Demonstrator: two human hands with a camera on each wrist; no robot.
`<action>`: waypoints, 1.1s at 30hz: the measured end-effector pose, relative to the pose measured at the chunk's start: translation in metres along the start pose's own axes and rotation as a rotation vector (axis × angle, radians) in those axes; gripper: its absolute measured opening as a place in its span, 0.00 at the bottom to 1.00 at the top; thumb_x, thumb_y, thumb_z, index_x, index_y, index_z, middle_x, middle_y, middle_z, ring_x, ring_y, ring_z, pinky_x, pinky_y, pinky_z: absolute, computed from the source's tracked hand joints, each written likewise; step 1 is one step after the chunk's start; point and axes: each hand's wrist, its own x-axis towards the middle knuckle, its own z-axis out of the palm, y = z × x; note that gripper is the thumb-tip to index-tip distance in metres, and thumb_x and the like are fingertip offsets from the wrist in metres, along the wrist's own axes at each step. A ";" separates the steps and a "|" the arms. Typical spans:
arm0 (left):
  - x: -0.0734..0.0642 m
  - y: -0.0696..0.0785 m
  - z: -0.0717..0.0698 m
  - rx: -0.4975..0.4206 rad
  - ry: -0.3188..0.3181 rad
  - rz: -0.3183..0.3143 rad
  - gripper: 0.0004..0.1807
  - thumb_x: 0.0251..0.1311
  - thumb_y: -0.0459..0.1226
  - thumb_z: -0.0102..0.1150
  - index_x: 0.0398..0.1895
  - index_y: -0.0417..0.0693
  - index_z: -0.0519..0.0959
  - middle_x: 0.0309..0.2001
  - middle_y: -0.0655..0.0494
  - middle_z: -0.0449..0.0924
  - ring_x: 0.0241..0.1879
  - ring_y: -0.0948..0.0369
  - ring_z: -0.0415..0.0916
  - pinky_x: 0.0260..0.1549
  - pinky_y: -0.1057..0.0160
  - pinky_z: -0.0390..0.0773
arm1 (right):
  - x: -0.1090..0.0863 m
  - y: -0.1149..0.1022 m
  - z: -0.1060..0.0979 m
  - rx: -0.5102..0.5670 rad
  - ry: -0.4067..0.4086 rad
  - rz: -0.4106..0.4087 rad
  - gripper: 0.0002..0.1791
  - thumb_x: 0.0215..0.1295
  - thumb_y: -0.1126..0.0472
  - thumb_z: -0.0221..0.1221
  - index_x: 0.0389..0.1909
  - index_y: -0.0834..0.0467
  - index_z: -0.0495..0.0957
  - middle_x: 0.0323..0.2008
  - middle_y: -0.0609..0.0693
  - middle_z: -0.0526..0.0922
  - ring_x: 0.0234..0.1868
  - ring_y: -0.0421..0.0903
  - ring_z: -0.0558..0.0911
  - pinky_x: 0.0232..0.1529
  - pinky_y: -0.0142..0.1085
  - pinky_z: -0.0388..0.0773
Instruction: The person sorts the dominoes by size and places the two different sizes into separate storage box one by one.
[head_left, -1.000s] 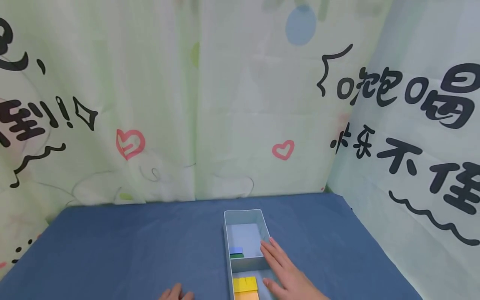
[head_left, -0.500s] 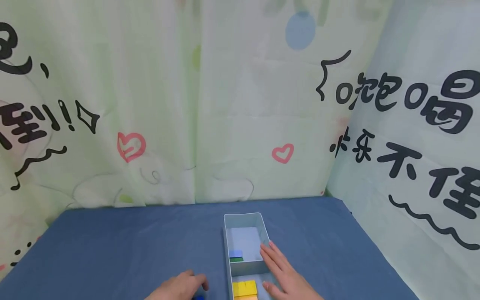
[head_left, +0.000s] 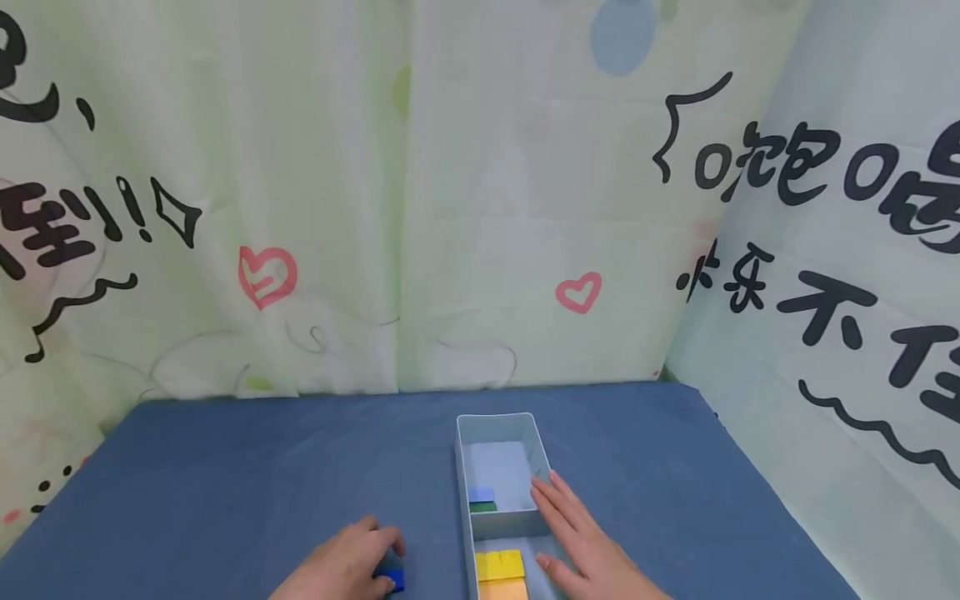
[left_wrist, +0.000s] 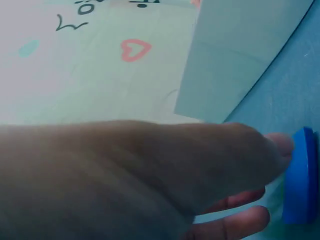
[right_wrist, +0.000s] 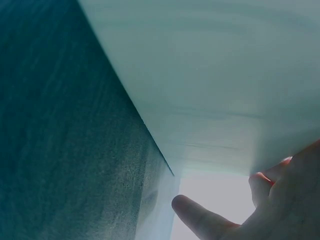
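Observation:
In the head view my left hand (head_left: pixel 341 562) is low on the table beside a blue block (head_left: pixel 395 579), fingers bent over it and thumb at its near side. The left wrist view has the thumb tip at an edge of the blue block (left_wrist: pixel 301 182); two fingertips below stop short of it. My right hand (head_left: pixel 592 550) lies with straight fingers along the right side of a pale grey-blue divided box (head_left: pixel 495 525). Yellow pieces (head_left: pixel 500 565) and an orange piece (head_left: pixel 503 589) lie in the near compartment, and a light blue piece (head_left: pixel 481 495) and green piece (head_left: pixel 483 507) in the far one.
The table (head_left: pixel 247 492) has a dark blue cloth. A pale printed curtain (head_left: pixel 322 192) stands behind it, and another printed sheet (head_left: pixel 817 225) hangs at the right. The box wall (right_wrist: pixel 210 65) fills much of the right wrist view.
My left hand has come up into view from the bottom edge and reached the blue block, which now shows more fully. The right hand stays at the box; the head view has shifted slightly.

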 end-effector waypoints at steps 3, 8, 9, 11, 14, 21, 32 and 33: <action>0.004 0.002 0.000 0.025 -0.004 0.007 0.11 0.46 0.38 0.65 0.34 0.56 0.75 0.31 0.57 0.68 0.28 0.59 0.67 0.27 0.57 0.69 | 0.001 0.001 -0.003 -0.009 0.026 -0.001 0.38 0.61 0.56 0.55 0.69 0.54 0.48 0.69 0.47 0.52 0.70 0.47 0.48 0.49 0.48 0.72; 0.011 0.003 0.005 0.007 -0.041 -0.027 0.14 0.44 0.43 0.67 0.32 0.55 0.72 0.30 0.55 0.65 0.29 0.56 0.64 0.26 0.54 0.66 | -0.001 0.001 -0.005 -0.007 0.008 0.022 0.38 0.61 0.55 0.54 0.69 0.52 0.47 0.68 0.48 0.54 0.70 0.45 0.47 0.49 0.48 0.72; 0.012 0.003 0.006 0.004 -0.046 -0.031 0.14 0.44 0.42 0.67 0.31 0.55 0.71 0.30 0.55 0.65 0.28 0.57 0.63 0.26 0.55 0.65 | -0.001 0.002 -0.005 -0.001 0.002 0.028 0.38 0.62 0.55 0.54 0.69 0.52 0.47 0.68 0.48 0.54 0.70 0.45 0.47 0.49 0.48 0.72; 0.013 0.003 0.008 0.010 -0.034 -0.001 0.13 0.45 0.39 0.66 0.30 0.55 0.71 0.27 0.56 0.65 0.26 0.59 0.63 0.24 0.58 0.65 | -0.001 0.002 -0.005 0.002 0.001 0.030 0.38 0.62 0.55 0.54 0.69 0.52 0.47 0.68 0.48 0.54 0.70 0.45 0.47 0.50 0.48 0.72; 0.015 0.005 0.010 0.037 -0.022 0.063 0.12 0.47 0.34 0.64 0.29 0.56 0.70 0.24 0.60 0.65 0.23 0.63 0.62 0.22 0.63 0.64 | 0.000 0.003 -0.006 0.001 0.009 0.029 0.38 0.62 0.55 0.54 0.69 0.52 0.47 0.68 0.46 0.53 0.70 0.46 0.47 0.50 0.49 0.71; 0.014 0.003 0.015 -0.035 -0.038 0.095 0.10 0.49 0.37 0.63 0.28 0.54 0.70 0.24 0.59 0.66 0.22 0.64 0.63 0.22 0.64 0.64 | -0.002 0.003 -0.004 -0.003 -0.010 0.007 0.38 0.62 0.55 0.53 0.69 0.53 0.47 0.69 0.46 0.52 0.70 0.47 0.48 0.50 0.47 0.72; 0.020 0.011 0.006 0.043 0.059 0.193 0.10 0.50 0.45 0.62 0.33 0.56 0.73 0.27 0.63 0.66 0.24 0.68 0.63 0.23 0.66 0.67 | -0.001 0.004 -0.002 0.029 -0.017 0.012 0.37 0.63 0.55 0.53 0.69 0.52 0.46 0.69 0.46 0.51 0.70 0.45 0.45 0.49 0.45 0.73; 0.020 0.012 0.005 0.053 0.068 0.199 0.10 0.50 0.44 0.62 0.33 0.55 0.73 0.28 0.62 0.66 0.25 0.68 0.63 0.23 0.67 0.67 | -0.002 0.004 -0.001 0.029 -0.022 0.011 0.37 0.63 0.55 0.52 0.69 0.52 0.46 0.69 0.46 0.50 0.70 0.45 0.45 0.49 0.45 0.73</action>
